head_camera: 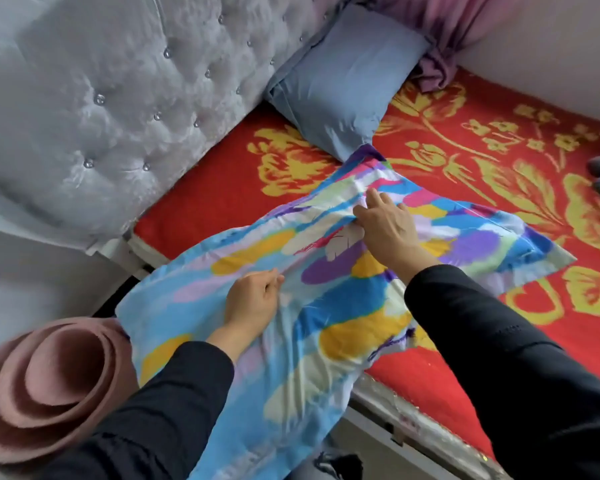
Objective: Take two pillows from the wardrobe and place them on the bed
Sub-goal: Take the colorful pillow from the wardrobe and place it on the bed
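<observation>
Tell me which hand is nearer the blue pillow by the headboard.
Right. The right hand lies on the far part of the multicoloured pillow, just short of the blue pillow. The left hand pinches the fabric lower down, farther away.

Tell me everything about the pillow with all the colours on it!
The colourful pillow has a thin, wrinkly cloth cover splashed with blue, yellow, purple, pink and white, with a flat flange round its edge. It lies slanted, its far end on the red and yellow bedspread, its near end hanging past the bed's edge. The left hand pinches a fold of the cover; the right hand lies with fingers spread near the middle. Its far corner reaches the plain blue pillow leaning on the headboard.
</observation>
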Demonstrator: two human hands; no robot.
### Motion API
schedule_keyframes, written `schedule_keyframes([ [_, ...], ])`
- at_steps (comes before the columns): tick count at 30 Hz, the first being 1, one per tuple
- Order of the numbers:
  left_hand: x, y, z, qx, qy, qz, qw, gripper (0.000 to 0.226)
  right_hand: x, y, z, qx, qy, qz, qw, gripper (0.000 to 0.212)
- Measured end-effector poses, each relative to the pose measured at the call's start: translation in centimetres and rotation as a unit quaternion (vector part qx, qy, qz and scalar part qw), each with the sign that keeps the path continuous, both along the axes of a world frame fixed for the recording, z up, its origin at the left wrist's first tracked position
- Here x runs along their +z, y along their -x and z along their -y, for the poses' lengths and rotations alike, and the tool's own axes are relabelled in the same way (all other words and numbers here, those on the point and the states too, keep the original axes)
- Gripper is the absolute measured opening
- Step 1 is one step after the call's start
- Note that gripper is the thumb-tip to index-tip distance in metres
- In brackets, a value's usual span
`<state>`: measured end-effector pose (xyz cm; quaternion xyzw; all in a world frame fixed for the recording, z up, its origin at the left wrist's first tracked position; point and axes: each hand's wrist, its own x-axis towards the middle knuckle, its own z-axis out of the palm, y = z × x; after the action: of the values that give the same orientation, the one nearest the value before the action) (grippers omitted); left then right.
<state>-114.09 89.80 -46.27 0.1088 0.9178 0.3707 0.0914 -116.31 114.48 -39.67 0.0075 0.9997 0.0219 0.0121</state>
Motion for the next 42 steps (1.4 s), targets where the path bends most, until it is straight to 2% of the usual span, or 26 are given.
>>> schedule_keyframes([
  [2,-0.9,3.5,-0.7,-0.001,0.009,-0.004,1.0,0.042,-0.9,3.5,-0.5,-0.023,0.021,0.008,0.999,0.014],
  [5,-2.3,8.3,-2.5,-0.017,0.019,-0.015,1.0,0.023,-3.1,8.6,-1.9,-0.056,0.048,0.014,0.997,0.019],
  [7,-3.4,11.4,-3.8,-0.03,0.024,-0.022,0.999,0.019,-5.2,11.7,-2.9,-0.076,0.068,0.021,0.995,0.021],
  [14,-10.8,16.0,-6.3,-0.107,0.061,0.047,0.991,0.027,-13.5,17.0,-5.0,-0.106,0.101,0.041,0.988,0.02],
  [16,-11.8,16.3,-6.9,-0.127,0.065,0.056,0.988,0.027,-15.4,16.8,-5.5,-0.147,0.135,0.036,0.979,0.005],
  [20,-12.6,18.3,-7.3,-0.148,0.07,0.057,0.985,0.023,-17.9,14.6,-4.6,-0.269,0.261,0.041,0.926,0.033],
  [23,-13.1,20.5,-6.4,-0.156,0.099,0.058,0.981,0.053,-19.5,11.6,-2.1,-0.291,0.272,0.073,0.914,0.051],
  [26,-14.6,23.1,-5.0,-0.17,0.16,0.046,0.971,0.071,-21.1,8.2,0.5,-0.368,0.272,0.088,0.885,0.062],
  [30,-16.1,25.6,-3.7,-0.147,0.206,0.075,0.965,0.093,-22.4,4.5,3.1,-0.474,0.311,0.127,0.814,0.077],
  [33,-16.8,27.0,-3.1,-0.125,0.229,0.099,0.96,0.108,-23.1,3.2,4.3,-0.518,0.314,0.112,0.787,0.087],
  [39,-18.6,27.5,-2.6,-0.124,0.258,0.088,0.954,0.109,-24.3,3.1,5.6,-0.558,0.392,0.04,0.731,0.091],
  [42,-18.7,27.9,-2.3,-0.109,0.257,0.076,0.957,0.106,-24.5,3.3,5.7,-0.57,0.397,0.016,0.719,0.09],
])
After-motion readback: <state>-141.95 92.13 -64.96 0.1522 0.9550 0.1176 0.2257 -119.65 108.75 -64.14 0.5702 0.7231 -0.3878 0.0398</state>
